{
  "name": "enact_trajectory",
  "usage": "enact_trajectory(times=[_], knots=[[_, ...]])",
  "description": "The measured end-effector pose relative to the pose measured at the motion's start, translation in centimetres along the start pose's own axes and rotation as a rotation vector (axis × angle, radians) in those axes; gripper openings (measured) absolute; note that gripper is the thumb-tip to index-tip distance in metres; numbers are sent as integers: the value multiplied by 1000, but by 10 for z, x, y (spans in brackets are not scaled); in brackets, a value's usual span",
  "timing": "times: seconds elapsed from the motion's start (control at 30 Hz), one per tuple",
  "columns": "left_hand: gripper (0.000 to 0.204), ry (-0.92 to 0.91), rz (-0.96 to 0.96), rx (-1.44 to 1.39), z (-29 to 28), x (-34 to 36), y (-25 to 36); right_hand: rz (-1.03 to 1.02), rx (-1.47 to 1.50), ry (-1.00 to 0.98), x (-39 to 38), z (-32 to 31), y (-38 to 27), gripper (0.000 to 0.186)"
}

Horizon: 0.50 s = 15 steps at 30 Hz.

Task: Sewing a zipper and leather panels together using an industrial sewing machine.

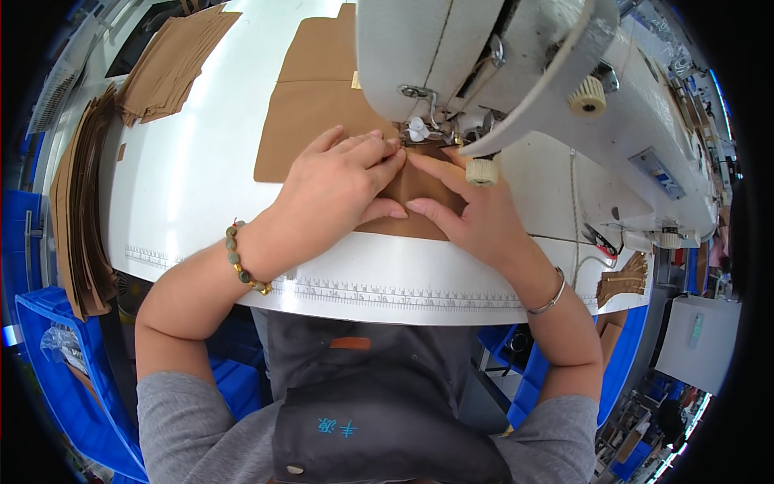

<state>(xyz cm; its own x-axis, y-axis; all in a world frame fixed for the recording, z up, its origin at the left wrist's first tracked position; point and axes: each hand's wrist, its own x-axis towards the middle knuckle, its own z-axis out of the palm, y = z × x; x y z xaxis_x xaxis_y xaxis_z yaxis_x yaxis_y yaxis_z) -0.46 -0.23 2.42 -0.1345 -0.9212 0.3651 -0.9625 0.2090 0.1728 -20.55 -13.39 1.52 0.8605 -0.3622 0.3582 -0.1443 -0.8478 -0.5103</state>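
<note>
Brown fabric (411,226) lies on the white table under the head of a sewing machine (451,48). Both of my hands are at the presser foot (418,131), close to the needle area. My left hand (339,181) bears on the fabric from the left, its fingers bent together and its thumb lower down. From the right, my right hand (476,206) grips the same fabric, index finger and thumb reaching toward the left hand's fingertips. A larger flat part of brown fabric (302,121) spreads out beyond my left hand. The needle point is hidden.
A stack of brown pieces (173,60) lies at the far left; more pieces (81,210) hang over the left edge. Small scissors (601,242) and a small brown bundle (622,281) sit at right. A ruler strip (387,294) runs along the front. Blue bins (76,363) stand below.
</note>
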Motion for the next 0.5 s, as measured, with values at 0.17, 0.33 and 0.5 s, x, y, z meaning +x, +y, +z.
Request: enact_trajectory(times=[0.17,0.33,0.5], knots=[[63,11,-17,-13,-1,-6,4,-121,162,129,0,-9,10,42],[65,8,-16,-7,-3,-6,7,-99,-296,36,-3,1,2,40],[67,-5,-6,-10,-2,-4,4,-86,-322,45,-4,8,-4,43]])
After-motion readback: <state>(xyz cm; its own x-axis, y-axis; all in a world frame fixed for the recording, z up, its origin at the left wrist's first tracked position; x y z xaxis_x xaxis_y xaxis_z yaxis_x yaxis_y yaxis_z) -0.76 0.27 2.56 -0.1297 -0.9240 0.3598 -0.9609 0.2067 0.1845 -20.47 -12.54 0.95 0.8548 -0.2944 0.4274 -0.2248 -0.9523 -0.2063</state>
